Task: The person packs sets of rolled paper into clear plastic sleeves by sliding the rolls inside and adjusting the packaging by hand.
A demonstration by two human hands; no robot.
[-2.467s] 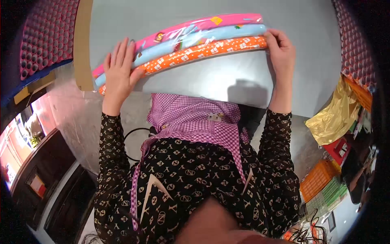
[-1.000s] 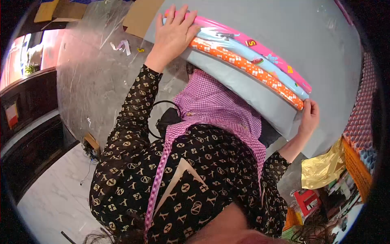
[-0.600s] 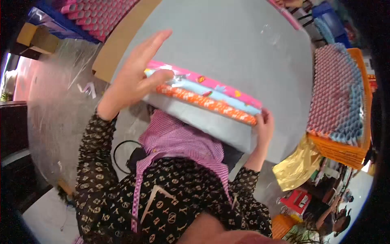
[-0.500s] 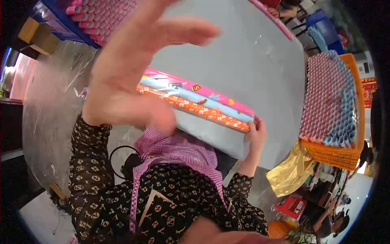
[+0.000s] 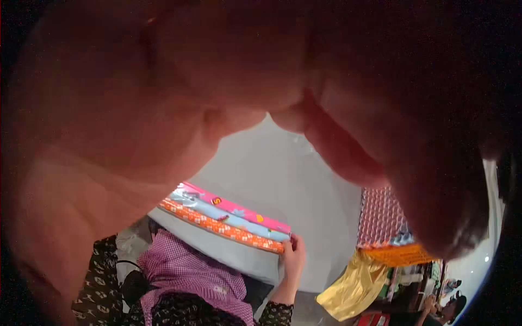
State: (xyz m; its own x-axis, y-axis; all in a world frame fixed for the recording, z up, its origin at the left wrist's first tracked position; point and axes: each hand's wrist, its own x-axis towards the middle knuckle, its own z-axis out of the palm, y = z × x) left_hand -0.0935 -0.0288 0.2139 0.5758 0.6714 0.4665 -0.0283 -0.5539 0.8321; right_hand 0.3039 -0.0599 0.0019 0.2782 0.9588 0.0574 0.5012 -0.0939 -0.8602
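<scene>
My left hand (image 5: 136, 119) is right in front of the camera, large, dark and blurred, with its fingers apart and arched across the upper view. Nothing shows between them. Below it, a bundle of wrapping paper rolls (image 5: 228, 219) lies along the near edge of the grey table (image 5: 255, 168). One roll is pink, one light blue, one orange with white marks; glare suggests clear film around them. My right hand (image 5: 294, 258) is closed on the bundle's right end, thumb on the near side. My left hand hides the bundle's left end.
An orange crate (image 5: 399, 254) with many pink and blue tubes (image 5: 380, 217) stands right of the table, partly hidden. Gold sheeting (image 5: 353, 288) hangs beside it. At the lower right another person (image 5: 448, 309) is visible. A purple checked apron (image 5: 190, 266) covers my lap.
My left hand has risen from over the table to right before the camera, now covering most of the view. The bundle appears lower in view, with my right hand still on its end.
</scene>
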